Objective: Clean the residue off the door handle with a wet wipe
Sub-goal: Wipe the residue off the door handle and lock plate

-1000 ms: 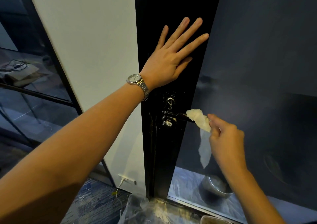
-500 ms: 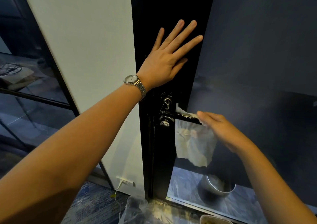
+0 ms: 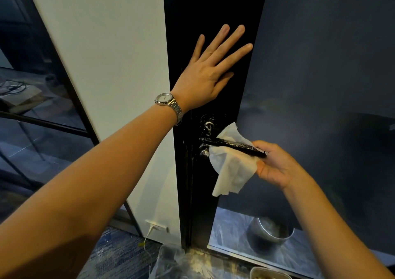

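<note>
View: head camera, looking down.
Left hand (image 3: 205,80): fingers spread, palm flat against black door stile (image 3: 192,22), watch (image 3: 168,102) on wrist.
Door handle (image 3: 235,145): lever flecked with white residue, at 5 o'clock from that hand.
Wet wipe (image 3: 233,169): draped behind and beneath the lever, loose corner hanging toward 6 o'clock.
Right hand (image 3: 275,165): at lever's tip, fingers curled, gripping the wipe.
Metal bowl (image 3: 271,229): on floor, at 6 o'clock.

Dim indoor light, faint hazy reflections on the dark glass (image 3: 320,75), wide-angle bowing at edges, centre sharp.
</note>
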